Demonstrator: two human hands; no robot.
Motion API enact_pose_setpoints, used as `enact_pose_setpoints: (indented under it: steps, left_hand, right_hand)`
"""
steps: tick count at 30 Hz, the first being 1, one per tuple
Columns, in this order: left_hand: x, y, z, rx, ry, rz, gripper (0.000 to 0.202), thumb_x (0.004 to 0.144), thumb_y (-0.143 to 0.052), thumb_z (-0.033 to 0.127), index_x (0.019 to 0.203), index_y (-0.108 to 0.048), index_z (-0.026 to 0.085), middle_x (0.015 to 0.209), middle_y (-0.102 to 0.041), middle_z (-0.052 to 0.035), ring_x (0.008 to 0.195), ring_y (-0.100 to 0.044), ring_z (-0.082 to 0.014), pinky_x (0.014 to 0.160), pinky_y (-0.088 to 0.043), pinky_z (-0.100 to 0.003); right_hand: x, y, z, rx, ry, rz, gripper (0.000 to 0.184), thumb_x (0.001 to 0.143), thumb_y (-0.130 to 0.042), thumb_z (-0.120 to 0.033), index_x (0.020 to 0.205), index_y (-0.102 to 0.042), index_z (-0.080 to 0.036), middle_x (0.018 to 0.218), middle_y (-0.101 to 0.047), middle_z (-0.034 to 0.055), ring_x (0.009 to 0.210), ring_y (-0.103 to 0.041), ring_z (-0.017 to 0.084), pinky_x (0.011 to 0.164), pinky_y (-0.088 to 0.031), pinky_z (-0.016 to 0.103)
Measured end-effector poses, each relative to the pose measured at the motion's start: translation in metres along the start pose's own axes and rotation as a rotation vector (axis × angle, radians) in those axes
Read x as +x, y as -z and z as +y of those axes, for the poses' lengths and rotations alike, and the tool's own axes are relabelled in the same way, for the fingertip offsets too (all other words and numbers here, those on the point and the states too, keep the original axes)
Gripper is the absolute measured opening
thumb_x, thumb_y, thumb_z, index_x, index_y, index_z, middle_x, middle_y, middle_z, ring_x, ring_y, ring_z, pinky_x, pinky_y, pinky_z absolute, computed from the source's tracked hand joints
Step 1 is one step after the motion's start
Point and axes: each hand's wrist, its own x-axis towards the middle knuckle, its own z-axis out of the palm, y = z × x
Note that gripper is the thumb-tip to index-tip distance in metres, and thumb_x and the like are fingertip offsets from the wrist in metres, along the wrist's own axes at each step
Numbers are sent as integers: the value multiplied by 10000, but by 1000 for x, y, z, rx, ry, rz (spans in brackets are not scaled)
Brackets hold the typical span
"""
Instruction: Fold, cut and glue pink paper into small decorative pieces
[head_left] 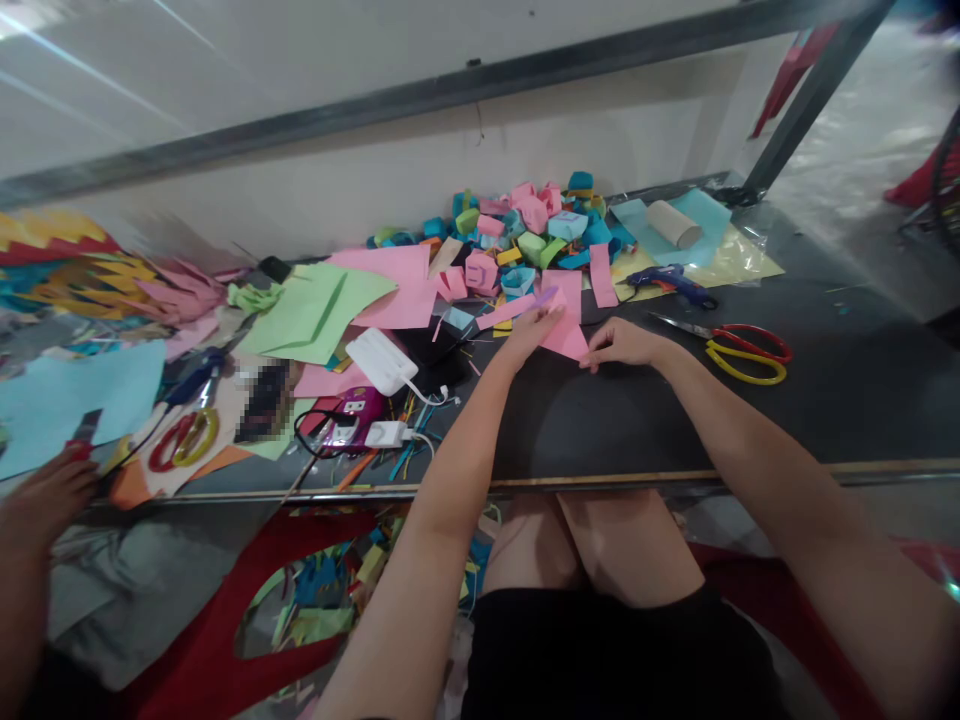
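A pink piece of paper (566,338) is between my two hands, over the dark tabletop. My left hand (531,335) grips its left side, fingers bent over it. At the paper's lower right corner, my right hand (621,345) pinches the edge between thumb and fingers. A narrow pink strip (506,312) sticks out to the left beyond my left hand; I cannot tell whether it is joined to the paper. Behind my hands lies another pink sheet (562,284). Scissors (746,350) with red and yellow handles rest to the right of my right hand.
A heap of small folded paper pieces (532,215) lies at the back. Nearby are a glue gun (675,284) and a cardboard tube (673,224). Leftward are green sheets (311,310), a white power bank (382,362) and a purple power strip (352,415). Another person's hand (52,495) holds a red-handled tool.
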Motion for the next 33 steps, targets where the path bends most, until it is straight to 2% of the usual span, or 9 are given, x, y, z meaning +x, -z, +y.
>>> enact_pose_setpoints:
  steps: [3, 8, 11, 14, 18, 22, 25, 28, 33]
  left_hand:
    - [-4, -3, 4, -50, 64, -37, 560, 697, -827, 683, 675, -601, 172, 596, -536, -11, 582, -520, -129, 561, -416, -284]
    - [-6, -11, 6, -223, 6, -49, 618, 812, -680, 746, 618, -566, 171, 514, -497, -2, 471, -421, -83, 478, -337, -258]
    - [-7, -14, 2, -119, -78, -142, 583, 856, -667, 684, 611, -624, 157, 504, -536, -13, 449, -385, -69, 477, -313, -250]
    - [-11, -16, -2, 4, -98, -212, 580, 847, -676, 673, 606, -659, 146, 527, -599, -30, 444, -395, -60, 471, -314, -236]
    - [-14, -19, 0, 39, -90, -209, 558, 844, -684, 658, 625, -671, 144, 576, -668, -43, 431, -406, -53, 453, -317, -228]
    - [-14, -21, 1, 20, -67, -177, 542, 910, -635, 602, 630, -660, 139, 560, -668, -35, 389, -399, -43, 431, -295, -222]
    - [-13, -23, 1, 19, -46, -177, 541, 952, -596, 566, 642, -669, 129, 527, -649, -29, 369, -404, -40, 417, -278, -213]
    - [-13, -24, 3, -11, -13, -175, 491, 947, -626, 527, 672, -679, 124, 522, -645, -17, 360, -405, -37, 405, -272, -208]
    - [-10, -24, 0, -21, 7, -112, 487, 942, -649, 484, 608, -653, 129, 511, -635, -17, 362, -394, -34, 420, -285, -210]
  right_hand:
    - [1, -4, 2, 54, -1, 111, 418, 654, -837, -600, 599, -757, -194, 584, -707, 34, 554, -558, 117, 584, -406, 269]
    - [12, -11, 8, 360, 28, 634, 583, 634, -783, -755, 543, -596, -210, 487, -544, -8, 472, -468, 103, 518, -401, 276]
    - [17, -11, 13, 365, 41, 851, 671, 601, -719, -867, 533, -524, -229, 478, -477, -15, 456, -416, 109, 490, -358, 292]
    - [18, -11, 15, 282, 24, 945, 693, 651, -639, -912, 561, -496, -239, 511, -464, -1, 482, -417, 127, 494, -342, 311]
    - [17, -13, 15, 318, -13, 910, 717, 660, -573, -957, 609, -483, -247, 538, -483, 10, 504, -452, 142, 497, -368, 312]
    - [19, -19, 14, 333, -44, 636, 778, 549, -602, -1003, 629, -554, -230, 530, -544, 23, 483, -502, 146, 475, -392, 305]
    - [20, -24, 16, 195, -25, 511, 801, 605, -553, -1006, 559, -575, -207, 465, -536, 29, 442, -489, 131, 470, -385, 294]
    - [22, -25, 20, 153, 1, 477, 821, 705, -472, -988, 512, -567, -196, 438, -529, 34, 413, -473, 112, 473, -394, 278]
    - [23, -25, 22, 149, 8, 469, 781, 779, -477, -932, 512, -549, -201, 429, -522, 27, 403, -465, 108, 461, -389, 270]
